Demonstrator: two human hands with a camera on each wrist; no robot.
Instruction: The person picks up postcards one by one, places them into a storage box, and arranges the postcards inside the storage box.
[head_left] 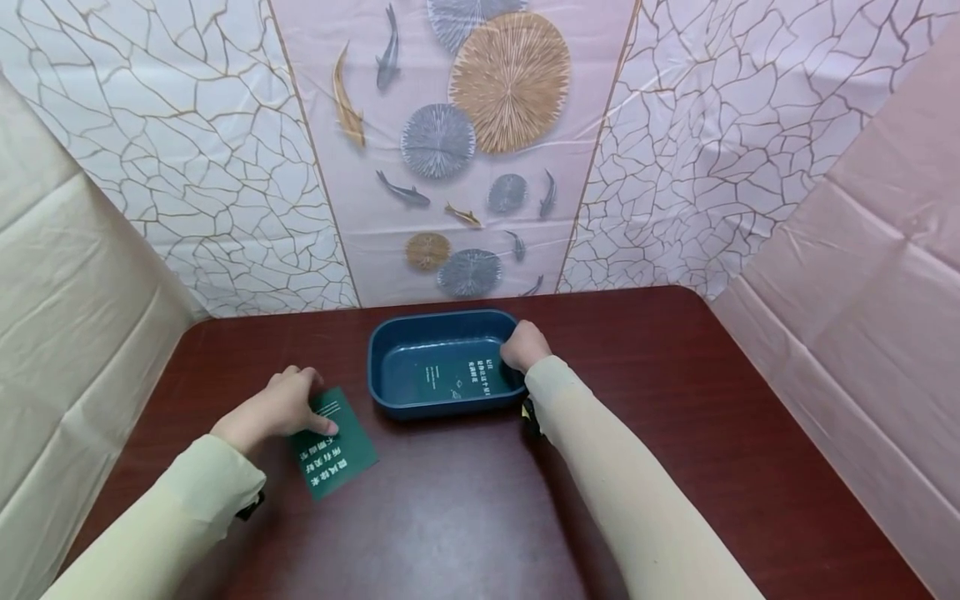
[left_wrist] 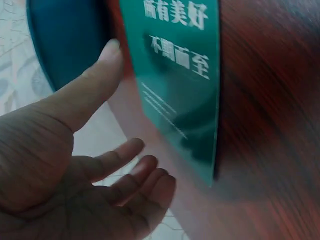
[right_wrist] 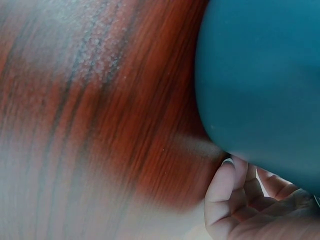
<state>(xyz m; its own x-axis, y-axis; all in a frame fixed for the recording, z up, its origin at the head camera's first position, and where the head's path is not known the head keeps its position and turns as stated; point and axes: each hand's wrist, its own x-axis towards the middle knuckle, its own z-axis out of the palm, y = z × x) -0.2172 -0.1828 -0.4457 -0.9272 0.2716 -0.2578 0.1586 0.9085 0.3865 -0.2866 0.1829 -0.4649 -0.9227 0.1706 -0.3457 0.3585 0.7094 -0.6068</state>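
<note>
A dark green card (head_left: pixel 345 458) with white printed characters lies on the table left of a blue rectangular basin (head_left: pixel 442 409). My left hand (head_left: pixel 277 407) hovers at the card's left side, thumb over it and fingers spread; the left wrist view shows the thumb and loosely bent fingers (left_wrist: pixel 127 187) apart, with nothing between them. At the basin's right end, my right hand (head_left: pixel 527 344) grips the rim. Its curled fingers (right_wrist: pixel 222 187) come up against the outer wall in the right wrist view. Inside the basin lies another green printed card (head_left: pixel 467 379), its right end near that hand.
The dark red wood-grain table (head_left: pixel 442 508) reaches back to a patterned cloth (head_left: pixel 465 208) hanging behind it. Pale cloth sheets (head_left: pixel 847 292) stand along the left and right sides. Light glares off the table's front middle.
</note>
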